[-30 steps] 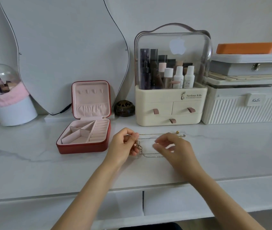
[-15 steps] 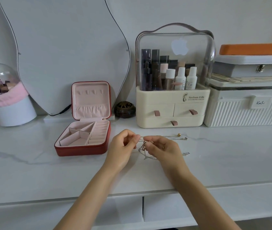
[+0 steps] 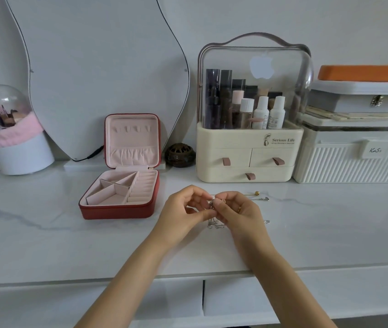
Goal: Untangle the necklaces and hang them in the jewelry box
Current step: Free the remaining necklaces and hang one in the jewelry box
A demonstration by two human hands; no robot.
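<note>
This is a dressing table in a home, most likely a bedroom. A white marble-look tabletop [image 3: 46, 233] runs along a pale wall, and at its back edge stand a wavy frameless mirror [image 3: 98, 74], a cream cosmetics organiser with a clear domed lid [image 3: 250, 150] full of bottles, and a clear-domed brush holder with pink trim [image 3: 10, 129] near the left corner. A red zip jewellery case with pink lining [image 3: 119, 192] lies open beside the mirror.

Both arms are bare, with no sleeves at all. The left hand [image 3: 180, 210] has nothing on it. The right hand [image 3: 240, 213] has a thin gold ring [image 3: 239, 208] on one finger.
</note>
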